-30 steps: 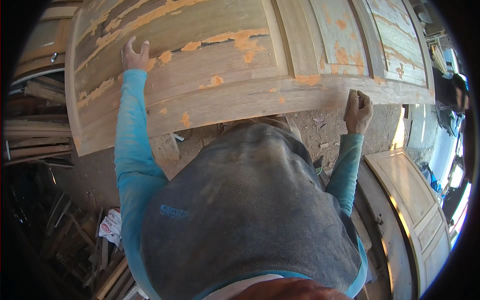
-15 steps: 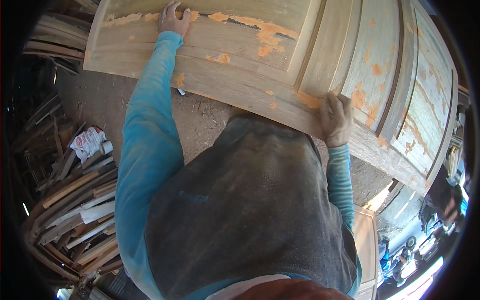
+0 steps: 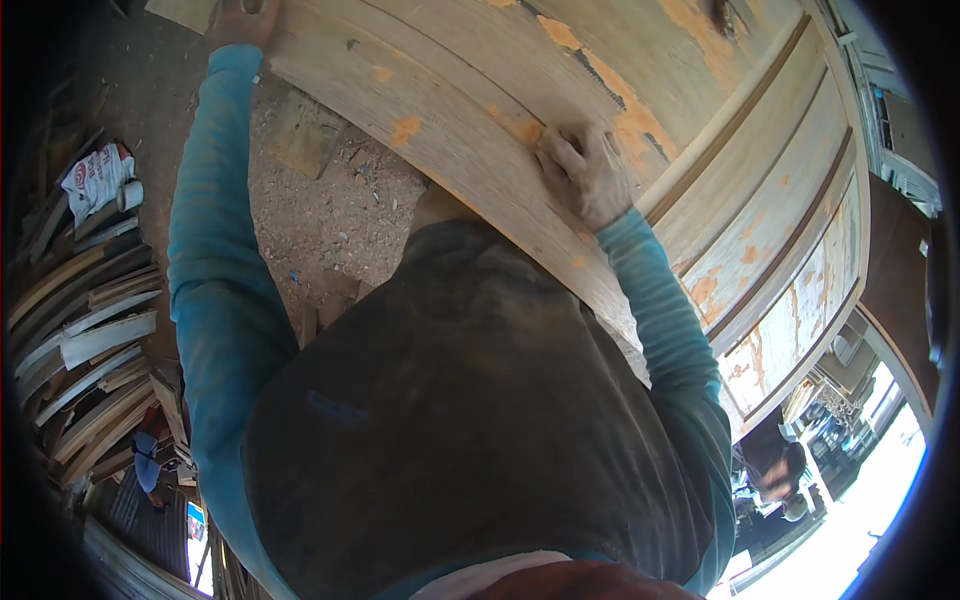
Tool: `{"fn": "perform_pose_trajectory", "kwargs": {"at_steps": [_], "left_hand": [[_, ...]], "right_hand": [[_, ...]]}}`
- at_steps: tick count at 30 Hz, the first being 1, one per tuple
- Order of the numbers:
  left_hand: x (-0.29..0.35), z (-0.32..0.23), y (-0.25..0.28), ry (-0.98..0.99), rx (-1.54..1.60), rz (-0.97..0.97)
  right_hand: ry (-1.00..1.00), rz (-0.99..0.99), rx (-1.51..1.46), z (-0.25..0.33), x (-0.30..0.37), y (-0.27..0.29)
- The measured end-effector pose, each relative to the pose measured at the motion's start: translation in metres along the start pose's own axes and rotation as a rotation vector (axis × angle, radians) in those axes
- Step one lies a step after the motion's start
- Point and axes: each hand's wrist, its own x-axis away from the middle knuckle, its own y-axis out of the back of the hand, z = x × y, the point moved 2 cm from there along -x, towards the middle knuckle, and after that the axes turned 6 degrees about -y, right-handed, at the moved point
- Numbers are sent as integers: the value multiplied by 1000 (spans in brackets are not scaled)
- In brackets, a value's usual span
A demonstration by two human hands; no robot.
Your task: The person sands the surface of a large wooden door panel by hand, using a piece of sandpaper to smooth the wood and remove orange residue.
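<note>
A large panelled wooden door (image 3: 440,105) lies in front of me, with orange filler patches along its seams and panels. At the upper left, my left hand (image 3: 243,25) is on the door's near edge, its bent fingers closed there and partly cut off by the top of the view. My right hand (image 3: 590,175) rests on the door's face near the middle, fingers curled in and pressed down beside an orange patch. Whatever may be under those fingers is hidden. The door's near edge passes close against my dark, dusty apron (image 3: 470,400).
Stacked wood offcuts (image 3: 100,350) fill the left side, with a white plastic sack (image 3: 97,182) on top. Debris litters the dirt floor (image 3: 340,220) below the door. Another person (image 3: 785,475) shows at the lower right, near a bright opening.
My view has turned, and the door appears slanted more steeply. My left hand has gone from the panel face to the near edge; my right hand has moved from the near edge further onto the face.
</note>
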Motion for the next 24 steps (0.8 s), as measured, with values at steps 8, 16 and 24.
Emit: {"fn": "perform_pose_trajectory", "kwargs": {"at_steps": [8,16,24], "left_hand": [[7,22,-17,115,-15,-52],[7,-37,18,229,162,-109],[17,-2,-6,112,66,-150]], "right_hand": [[-70,22,-25,4,0,3],[10,-31,-58,36,-81,-46],[1,50,31,-2,-2,0]]}}
